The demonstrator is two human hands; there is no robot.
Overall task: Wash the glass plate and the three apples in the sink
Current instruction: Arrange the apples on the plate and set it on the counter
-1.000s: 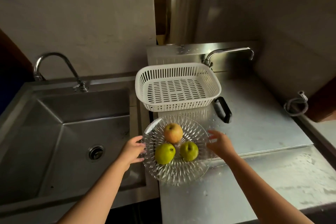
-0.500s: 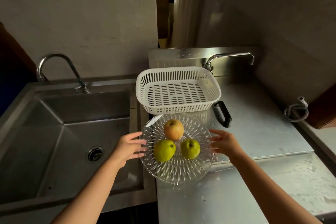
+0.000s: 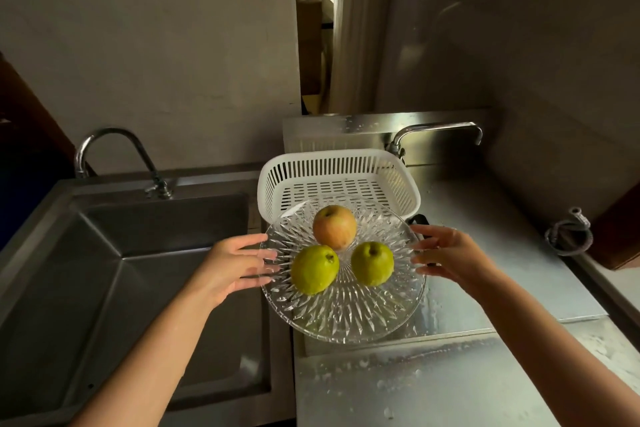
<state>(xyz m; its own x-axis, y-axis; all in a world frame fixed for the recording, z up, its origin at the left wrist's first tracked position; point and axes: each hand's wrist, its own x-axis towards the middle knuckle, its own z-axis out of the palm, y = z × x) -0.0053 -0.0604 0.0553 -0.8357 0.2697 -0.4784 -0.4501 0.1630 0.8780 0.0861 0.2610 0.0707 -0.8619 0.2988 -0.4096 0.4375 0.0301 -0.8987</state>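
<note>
The person is holding the glass plate [image 3: 343,308] between both hands, and it is sitting above the seam where the sink [image 3: 114,274] meets the wet steel surface [image 3: 433,388]. The left hand [image 3: 230,265] is pressing its spread fingers [image 3: 258,255] against the plate's left rim, some seen through the glass from beneath. The right hand [image 3: 450,258] is doing the same on the right rim, its fingers [image 3: 424,244] splayed along the edge. Both are grasping the plate, not clenching.

Between the two sets of fingers, three apples are resting on the glass: a reddish apple [image 3: 334,227] farthest from the person, a green apple [image 3: 314,269] just beside the left fingers, another green apple [image 3: 372,263] nearer the right fingers. Beyond the fingertips a white basket [image 3: 337,172] is standing on the surface, partly behind the plate.
</note>
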